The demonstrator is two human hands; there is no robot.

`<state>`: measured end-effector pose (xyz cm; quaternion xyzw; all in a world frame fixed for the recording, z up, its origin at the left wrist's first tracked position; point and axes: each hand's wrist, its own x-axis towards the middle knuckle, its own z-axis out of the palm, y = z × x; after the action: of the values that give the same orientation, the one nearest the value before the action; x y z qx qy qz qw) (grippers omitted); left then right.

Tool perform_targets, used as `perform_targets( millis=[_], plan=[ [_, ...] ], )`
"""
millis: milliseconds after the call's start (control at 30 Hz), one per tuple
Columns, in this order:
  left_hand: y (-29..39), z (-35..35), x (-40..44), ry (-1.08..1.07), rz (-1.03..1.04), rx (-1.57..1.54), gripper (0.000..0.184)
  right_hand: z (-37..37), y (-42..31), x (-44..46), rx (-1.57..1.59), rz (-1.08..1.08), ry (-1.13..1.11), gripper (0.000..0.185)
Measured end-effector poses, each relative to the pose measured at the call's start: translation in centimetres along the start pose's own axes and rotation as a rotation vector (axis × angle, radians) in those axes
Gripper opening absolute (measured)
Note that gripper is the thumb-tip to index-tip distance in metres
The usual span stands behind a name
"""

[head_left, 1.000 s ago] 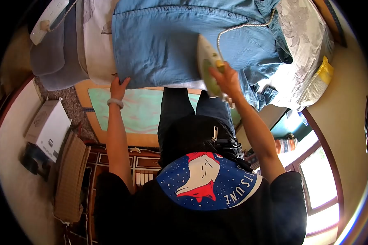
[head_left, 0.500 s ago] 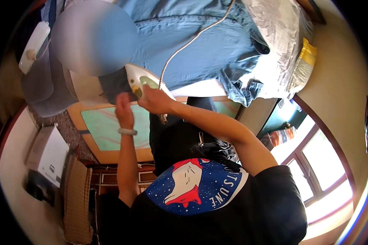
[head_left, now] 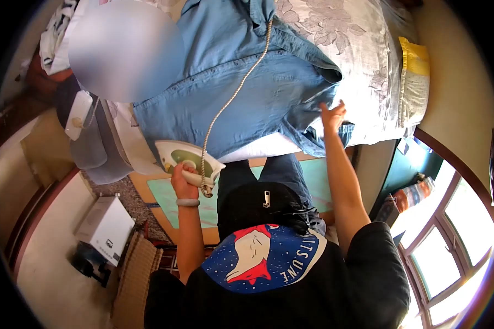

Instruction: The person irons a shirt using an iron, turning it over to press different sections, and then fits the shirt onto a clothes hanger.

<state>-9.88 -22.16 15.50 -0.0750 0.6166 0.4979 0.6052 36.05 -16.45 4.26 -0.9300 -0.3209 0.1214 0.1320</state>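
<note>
My left hand (head_left: 184, 183), with a pale band at the wrist, grips the handle of a white and green clothes iron (head_left: 170, 148). The iron is at the near edge of the bed, by the lower left part of a blue denim shirt (head_left: 241, 98). From the iron's heel a braided cord (head_left: 233, 100) runs up across the shirt. My right hand (head_left: 333, 116) has its fingers spread at the right side of the shirt, near a sleeve (head_left: 302, 131). Whether its fingertips touch the cloth I cannot tell.
The shirt lies on a bed with a floral sheet (head_left: 362, 49). A yellow-topped package (head_left: 415, 82) sits at the right edge. On the left are a white power strip (head_left: 79, 115) and grey cloth (head_left: 90, 151). A white box (head_left: 105, 227) stands lower left, windows (head_left: 436, 257) lower right.
The iron has passed from my right hand to my left and moved down slightly. My right hand has gone right, to the shirt's sleeve side, and opened. The camera view has shifted.
</note>
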Motion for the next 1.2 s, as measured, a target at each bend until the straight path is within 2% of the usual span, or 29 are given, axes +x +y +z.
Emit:
perform_targets(
  millis=[67, 100, 200, 267, 300, 400, 467, 600, 733, 867, 967, 1033, 1067, 1100, 1133, 1167, 1200],
  plan=[
    [0.9, 1.0, -1.7, 0.052, 0.044, 0.026, 0.014, 0.8, 1.6, 3.8, 0.148, 0.301, -0.090, 0.079],
    [1.3, 1.5, -2.4, 0.086, 0.045, -0.011, 0.015, 0.8, 1.2, 4.7, 0.081, 0.286, -0.087, 0.080],
    [1.9, 3.6, -4.8, 0.156, 0.080, -0.040, 0.016, 1.1, -0.9, 6.3, 0.272, 0.070, -0.246, 0.071],
    [1.7, 5.5, -6.2, 0.163, 0.111, -0.029, 0.017, 2.5, -1.1, 6.9, 0.137, -0.156, -0.221, 0.058],
    [1.5, 6.7, -7.0, 0.156, 0.122, -0.018, 0.017, 2.1, -1.4, 7.3, 0.154, -0.158, -0.289, 0.044],
    [0.2, 9.4, -8.3, 0.106, 0.142, -0.016, 0.016, 0.7, -0.9, 9.0, 0.306, -0.226, -0.257, 0.033],
    [-0.8, 10.8, -8.7, 0.087, 0.151, -0.023, 0.016, -0.1, -0.4, 10.7, 0.397, -0.238, -0.126, 0.026],
    [-3.0, 13.5, -9.3, 0.016, 0.123, -0.034, 0.016, -3.0, 1.8, 17.0, 0.241, -0.273, -0.138, 0.026],
    [-5.7, 15.6, -9.0, -0.029, 0.097, -0.029, 0.015, -4.9, 5.2, 26.9, 0.083, -0.352, -0.005, 0.028],
    [-8.9, 18.8, -8.5, -0.052, 0.081, 0.043, 0.013, -10.7, 5.3, 33.5, -0.064, -0.261, 0.143, 0.032],
    [-11.6, 20.1, -6.9, -0.068, 0.025, 0.054, 0.014, -12.1, 4.1, 32.5, -0.049, -0.587, 0.457, 0.031],
    [-13.9, 20.8, -5.5, -0.069, 0.011, 0.047, 0.014, -13.4, 1.5, 27.1, 0.122, -0.784, 0.307, 0.026],
    [-15.0, 21.2, -5.0, -0.063, 0.029, 0.069, 0.015, -13.0, 0.7, 23.7, 0.291, -0.678, -0.022, 0.023],
    [-15.6, 21.8, -5.0, -0.057, 0.011, 0.099, 0.015, -12.3, 0.6, 19.9, 0.367, -0.755, -0.188, 0.023],
    [-16.0, 22.6, -5.2, -0.052, -0.009, 0.129, 0.016, -11.7, 0.8, 16.0, 0.497, -0.739, -0.432, 0.021],
    [-16.6, 23.1, -5.1, -0.076, -0.034, 0.112, 0.015, -11.3, 1.2, 12.7, 0.578, -0.811, -0.710, 0.019],
    [-17.3, 23.4, -5.0, -0.088, -0.045, 0.138, 0.017, -12.1, -0.2, 8.8, 0.354, -0.675, -0.961, 0.021]
  ],
)
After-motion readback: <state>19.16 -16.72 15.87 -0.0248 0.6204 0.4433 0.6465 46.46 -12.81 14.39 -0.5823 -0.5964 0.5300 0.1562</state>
